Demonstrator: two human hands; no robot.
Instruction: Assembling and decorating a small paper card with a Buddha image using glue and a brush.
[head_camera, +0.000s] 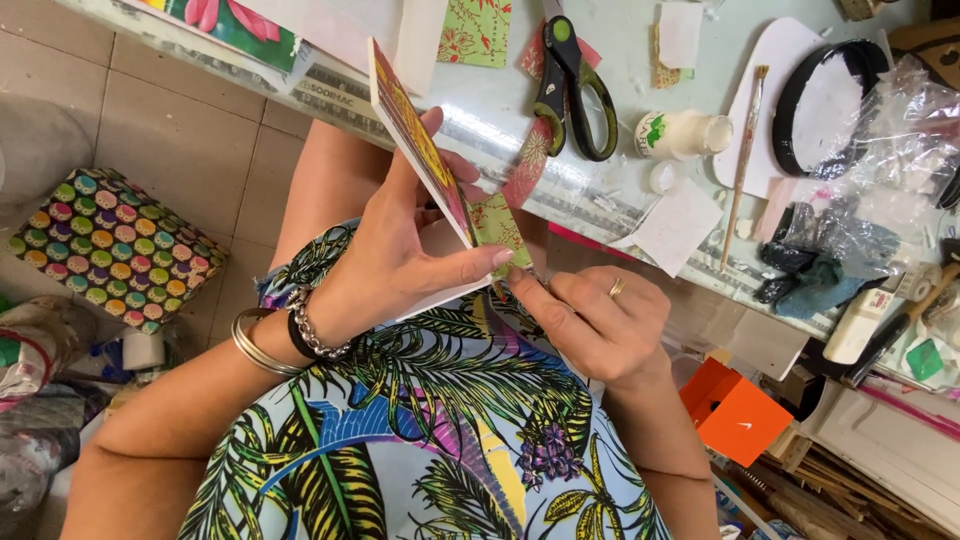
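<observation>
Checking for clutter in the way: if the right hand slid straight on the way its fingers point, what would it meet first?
The right hand points up-left, so it would likely meet the green patterned paper on the tile first, then the left hand.

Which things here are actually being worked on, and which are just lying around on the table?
In use: white board with patterned paper, held by left hand; green patterned paper piece, pressed by right hand.

Lying about: scissors, glue bottle, paintbrush, black ring, plastic bag, orange box.
</observation>
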